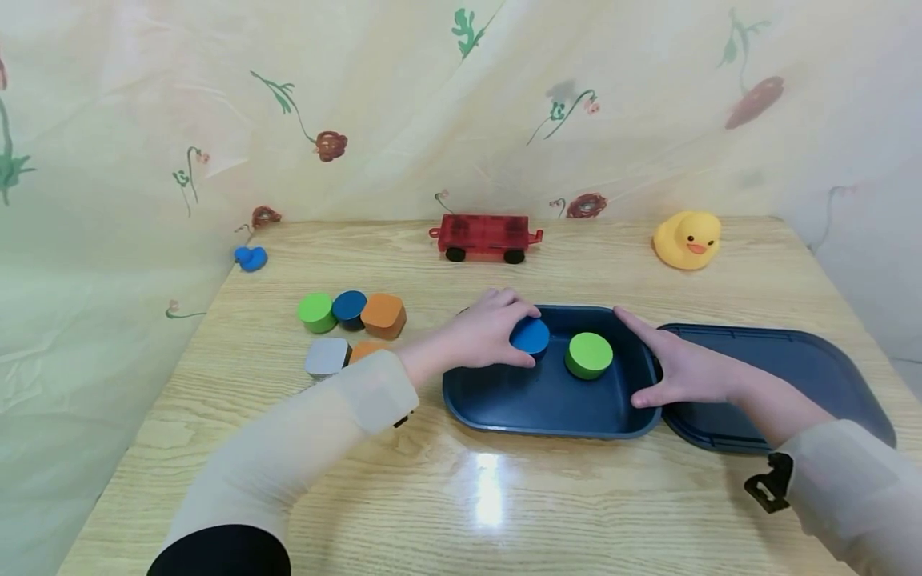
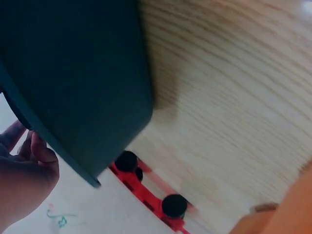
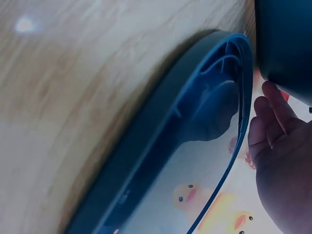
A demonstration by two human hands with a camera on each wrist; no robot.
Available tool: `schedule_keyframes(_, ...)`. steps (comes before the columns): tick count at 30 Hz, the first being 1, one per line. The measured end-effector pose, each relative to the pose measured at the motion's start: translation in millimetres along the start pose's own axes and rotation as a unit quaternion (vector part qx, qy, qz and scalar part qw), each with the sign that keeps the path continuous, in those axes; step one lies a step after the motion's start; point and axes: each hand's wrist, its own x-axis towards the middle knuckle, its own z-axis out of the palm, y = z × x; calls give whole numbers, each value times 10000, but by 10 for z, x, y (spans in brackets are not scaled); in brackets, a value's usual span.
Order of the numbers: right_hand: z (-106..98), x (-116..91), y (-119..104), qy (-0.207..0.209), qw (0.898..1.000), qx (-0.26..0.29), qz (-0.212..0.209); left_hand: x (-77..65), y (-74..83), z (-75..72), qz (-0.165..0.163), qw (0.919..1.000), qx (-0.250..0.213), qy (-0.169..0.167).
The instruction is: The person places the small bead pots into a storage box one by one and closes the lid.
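My left hand (image 1: 486, 332) reaches over the left rim of a dark blue box (image 1: 504, 402) and holds a blue round block (image 1: 531, 336) between thumb and fingers. Inside the box, a green round block (image 1: 589, 357) sits just right of it. At the box's right end, my right hand (image 1: 691, 372) is spread, thumb by the front part of the rim and a straight finger along the back corner. In the right wrist view, its fingers (image 3: 268, 117) lie against the box's outer wall. The left wrist view shows the box's side but hides the blue block.
A dark lid (image 1: 807, 368) lies right of the box, under my right forearm. On the left stand green (image 1: 317, 313), dark blue (image 1: 350, 310), orange (image 1: 384, 316) and grey (image 1: 327, 357) blocks. A blue duck (image 1: 250, 258), red wagon (image 1: 484, 235) and yellow duck (image 1: 687, 240) line the back.
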Motion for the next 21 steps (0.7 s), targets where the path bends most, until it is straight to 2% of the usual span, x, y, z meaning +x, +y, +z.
schedule_keyframes(6, 13, 3, 17, -19, 10000, 77, 48, 91, 69, 132, -87, 9999, -115, -56)
schedule_keyframes(13, 20, 1, 23, -21, 9999, 7, 157, 184, 107, 313, -251, 9995, 167, -75)
schedule_keyframes(21, 19, -4, -11, -28, 9997, 16, 239, 268, 172, 377, -291, 9992, 283, -19)
